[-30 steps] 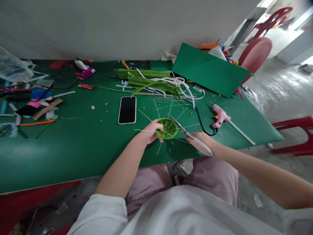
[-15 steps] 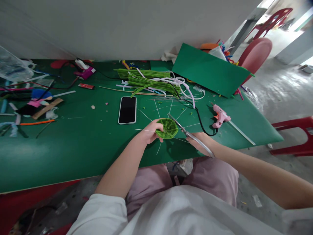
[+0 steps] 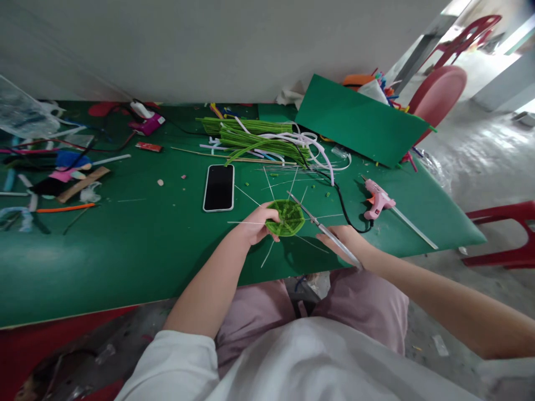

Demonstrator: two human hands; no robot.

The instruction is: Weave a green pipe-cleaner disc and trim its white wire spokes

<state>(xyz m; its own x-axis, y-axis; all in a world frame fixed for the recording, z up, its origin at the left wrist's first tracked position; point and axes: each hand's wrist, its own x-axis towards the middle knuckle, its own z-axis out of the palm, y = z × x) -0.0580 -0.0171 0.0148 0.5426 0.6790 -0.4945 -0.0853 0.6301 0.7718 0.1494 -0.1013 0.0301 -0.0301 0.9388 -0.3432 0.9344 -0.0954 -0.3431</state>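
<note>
Pinched at its left rim by my left hand point(image 3: 262, 224) is a small green woven bowl point(image 3: 288, 218), its hollow side facing up. Thin pale wires stick out from the bowl on all sides. My right hand point(image 3: 343, 243) is closed around the handles of silver scissors point(image 3: 321, 226), just right of the bowl. The scissor blades point up and left, close to the bowl's upper right edge, and look nearly closed.
On the green table point(image 3: 137, 256) lie a phone point(image 3: 219, 188), a bundle of green stems point(image 3: 259, 136), a pink glue gun point(image 3: 377, 199) with its cord, a green board point(image 3: 359, 120), a doll point(image 3: 69, 167) and a purple box point(image 3: 148, 124).
The scissor blades have drawn closer together. The wire at the bowl's upper right looks shorter, and the bowl has turned slightly in my left hand.
</note>
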